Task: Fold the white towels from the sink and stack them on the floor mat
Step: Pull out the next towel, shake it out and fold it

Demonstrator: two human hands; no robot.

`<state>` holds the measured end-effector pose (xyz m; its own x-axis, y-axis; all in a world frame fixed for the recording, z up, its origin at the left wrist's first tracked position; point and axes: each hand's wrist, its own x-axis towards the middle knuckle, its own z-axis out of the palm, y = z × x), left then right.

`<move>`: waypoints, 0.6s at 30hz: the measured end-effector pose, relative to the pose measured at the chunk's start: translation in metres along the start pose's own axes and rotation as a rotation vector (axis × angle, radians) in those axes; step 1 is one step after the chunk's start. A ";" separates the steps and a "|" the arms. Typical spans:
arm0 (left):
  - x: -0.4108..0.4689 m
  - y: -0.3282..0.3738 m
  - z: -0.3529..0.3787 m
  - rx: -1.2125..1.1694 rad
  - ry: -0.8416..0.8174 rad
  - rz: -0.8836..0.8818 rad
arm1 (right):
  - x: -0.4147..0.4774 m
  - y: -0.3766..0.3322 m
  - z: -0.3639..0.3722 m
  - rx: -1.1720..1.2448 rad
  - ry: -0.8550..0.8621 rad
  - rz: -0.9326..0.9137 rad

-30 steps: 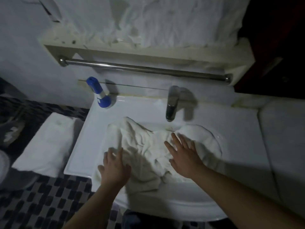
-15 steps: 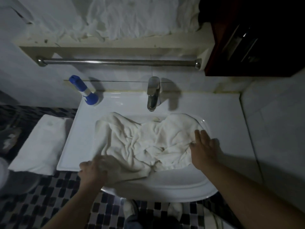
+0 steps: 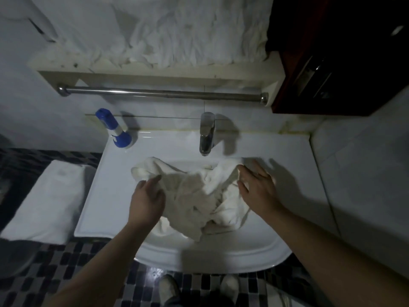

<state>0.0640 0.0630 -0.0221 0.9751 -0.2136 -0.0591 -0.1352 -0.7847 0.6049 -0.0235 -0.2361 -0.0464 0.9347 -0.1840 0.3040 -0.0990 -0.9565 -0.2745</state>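
My left hand (image 3: 147, 200) pinches the towel (image 3: 199, 191) by a corner; my right hand (image 3: 257, 189) lies flat, fingers straight, on the opposite edge. Between them it slumps in the sink (image 3: 221, 260): limp, soft, likely light, so I'd grip corners.

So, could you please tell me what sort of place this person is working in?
Most likely a bathroom. There is a white sink with a chrome tap, a metal towel rail on the wall above it, and a floor of small checkered tiles.
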 end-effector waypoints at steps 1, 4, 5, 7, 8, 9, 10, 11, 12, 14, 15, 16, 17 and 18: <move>0.003 0.011 -0.001 -0.048 0.001 0.029 | 0.004 -0.009 -0.007 0.034 0.046 -0.049; 0.003 0.043 -0.001 -0.202 -0.079 0.128 | 0.005 -0.038 -0.018 0.130 0.150 -0.143; 0.002 0.049 0.000 -0.197 -0.127 0.163 | 0.003 -0.046 -0.018 0.151 0.146 -0.144; -0.002 0.055 0.011 -0.102 -0.223 0.195 | -0.001 -0.057 -0.018 0.217 0.112 -0.094; -0.004 0.056 0.017 -0.058 -0.257 0.182 | -0.002 -0.063 -0.018 0.258 0.116 -0.069; -0.005 0.058 0.023 -0.021 -0.280 0.159 | -0.003 -0.069 -0.020 0.300 0.140 -0.055; -0.005 0.060 0.028 0.010 -0.277 0.145 | -0.003 -0.076 -0.023 0.331 0.165 -0.050; -0.003 0.061 0.031 0.029 -0.259 0.141 | -0.003 -0.084 -0.025 0.350 0.181 -0.048; 0.000 0.060 0.032 0.029 -0.224 0.152 | -0.002 -0.090 -0.028 0.370 0.173 -0.030; 0.008 0.057 0.031 -0.019 -0.131 0.196 | 0.002 -0.094 -0.035 0.430 0.100 0.055; 0.012 0.057 0.027 -0.062 -0.082 0.205 | 0.003 -0.092 -0.037 0.455 0.048 0.109; 0.016 0.058 0.021 -0.121 -0.037 0.202 | 0.005 -0.091 -0.038 0.476 -0.008 0.171; 0.019 0.063 0.012 -0.186 -0.012 0.200 | 0.007 -0.091 -0.039 0.508 -0.053 0.238; 0.022 0.070 0.003 -0.242 -0.006 0.229 | 0.009 -0.094 -0.040 0.549 -0.078 0.295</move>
<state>0.0756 0.0018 0.0165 0.9231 -0.3724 0.0961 -0.3046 -0.5553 0.7739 -0.0193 -0.1569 0.0188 0.9189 -0.3856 0.0827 -0.1859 -0.6085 -0.7714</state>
